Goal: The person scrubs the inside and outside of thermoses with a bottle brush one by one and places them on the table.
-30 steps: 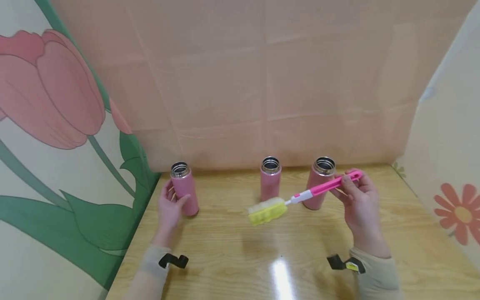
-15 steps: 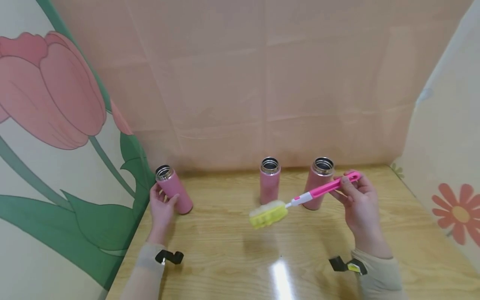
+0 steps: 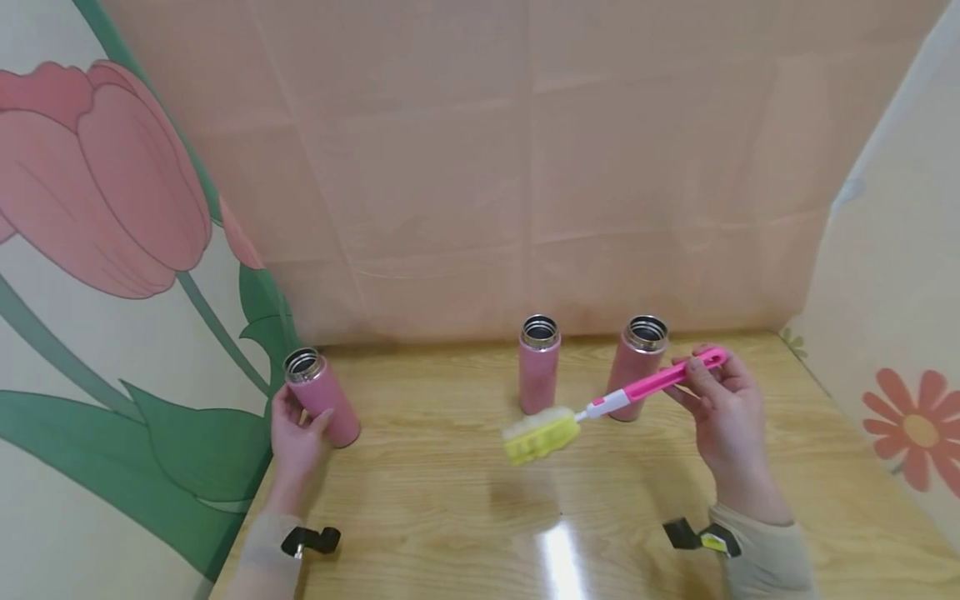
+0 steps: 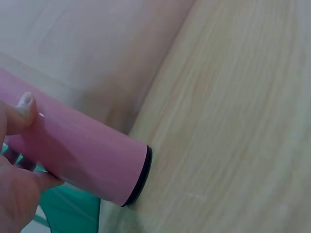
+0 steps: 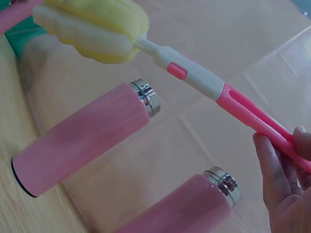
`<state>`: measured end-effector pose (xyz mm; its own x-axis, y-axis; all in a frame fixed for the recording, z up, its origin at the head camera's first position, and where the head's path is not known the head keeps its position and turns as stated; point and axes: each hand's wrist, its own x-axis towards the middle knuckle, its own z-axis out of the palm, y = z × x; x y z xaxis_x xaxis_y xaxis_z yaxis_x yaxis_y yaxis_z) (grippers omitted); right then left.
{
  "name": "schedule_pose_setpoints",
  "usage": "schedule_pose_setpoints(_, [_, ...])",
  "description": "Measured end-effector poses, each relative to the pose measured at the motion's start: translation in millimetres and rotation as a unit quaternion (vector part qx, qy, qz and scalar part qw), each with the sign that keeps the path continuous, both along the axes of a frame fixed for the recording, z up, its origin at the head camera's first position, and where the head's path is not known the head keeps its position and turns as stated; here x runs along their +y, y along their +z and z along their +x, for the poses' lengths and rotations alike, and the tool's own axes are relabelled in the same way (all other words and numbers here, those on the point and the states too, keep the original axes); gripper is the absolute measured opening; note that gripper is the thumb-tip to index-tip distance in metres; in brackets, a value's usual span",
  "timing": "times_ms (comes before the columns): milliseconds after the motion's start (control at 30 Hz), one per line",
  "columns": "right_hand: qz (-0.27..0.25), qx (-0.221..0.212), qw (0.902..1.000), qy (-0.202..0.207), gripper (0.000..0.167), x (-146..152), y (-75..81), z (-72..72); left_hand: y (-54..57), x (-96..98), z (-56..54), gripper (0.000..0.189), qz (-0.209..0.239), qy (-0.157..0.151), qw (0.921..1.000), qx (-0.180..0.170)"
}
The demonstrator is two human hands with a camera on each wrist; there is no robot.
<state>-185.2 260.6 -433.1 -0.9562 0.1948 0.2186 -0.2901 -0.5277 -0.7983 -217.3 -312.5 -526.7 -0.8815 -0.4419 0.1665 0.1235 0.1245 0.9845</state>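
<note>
At the table's left side my left hand grips a pink, lidless thermos bottle, which leans left. In the left wrist view the thumb and fingers wrap the bottle's body, its black base close over the wood. On the right, my right hand pinches the pink handle of a bottle brush near its looped end. The brush's yellow and white sponge head points left, above the table. Two more open pink thermos bottles stand upright behind the brush, one in the middle and one at right, partly hidden by the handle.
The wooden table ends at a pink-beige sheet hanging along the back. A wall panel with a tulip picture borders the left side, and one with a red flower the right.
My left hand has moved left and a little nearer with the thermos bottle, which has gone from nearly upright to leaning left. The brush has dipped slightly in my right hand.
</note>
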Motion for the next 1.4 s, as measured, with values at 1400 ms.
schedule_pose_setpoints(1400, [-0.105,0.166,0.9658,-0.169,0.029,4.7,120.4,-14.3,45.9,178.0,3.6,0.095,-0.110,-0.168,0.9494,0.241])
